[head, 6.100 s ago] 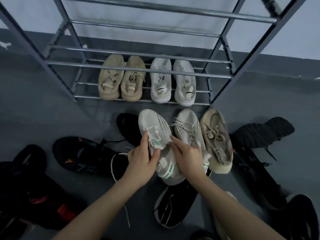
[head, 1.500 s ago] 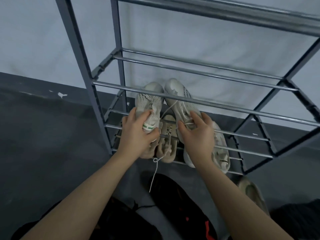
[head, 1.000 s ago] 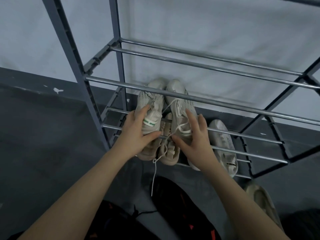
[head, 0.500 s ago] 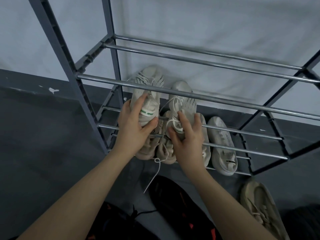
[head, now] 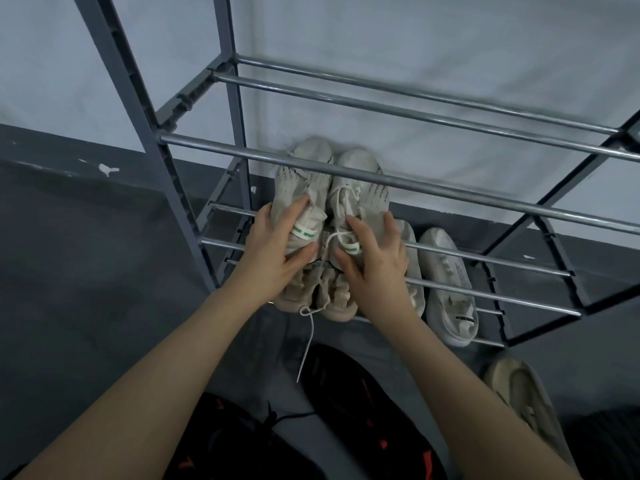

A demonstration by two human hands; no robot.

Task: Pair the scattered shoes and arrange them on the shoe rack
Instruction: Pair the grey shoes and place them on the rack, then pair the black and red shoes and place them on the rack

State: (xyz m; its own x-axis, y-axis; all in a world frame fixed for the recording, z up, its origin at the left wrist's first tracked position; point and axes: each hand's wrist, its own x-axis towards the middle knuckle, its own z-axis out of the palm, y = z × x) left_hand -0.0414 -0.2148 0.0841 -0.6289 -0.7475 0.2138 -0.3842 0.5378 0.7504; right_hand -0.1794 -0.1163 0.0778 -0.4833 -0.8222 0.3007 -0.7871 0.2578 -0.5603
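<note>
Cream knit sneakers w/ green heel tabs — the left one [head: 300,188] and right one [head: 360,192] sit side by side, toes toward the wall, passing under the front rail of the shoe rack [head: 415,184] at its second tier. Left hand [head: 273,251] grips the heel end of the left sneaker, fingers curled over the top, thumb under the collar. Right hand [head: 375,258] holds the right sneaker's heel the same way, fingers spread over the tongue & laces. A loose white lace [head: 306,344] dangles down past the tier below.

Bottom tier already has a beige pair [head: 325,296] directly beneath the hands and a white pair [head: 450,289] to the right of it. On the floor: black sneakers w/ red-orange accents [head: 367,403] and a lone tan shoe [head: 526,396], not yet racked.

Step in hand, I'd say: seating this pair on the second tier. Next probably needs both soles settled across the rails, heels level, then letting go — the hanging lace could snag, so tuck it in. After that, match the tan shoe's partner.
</note>
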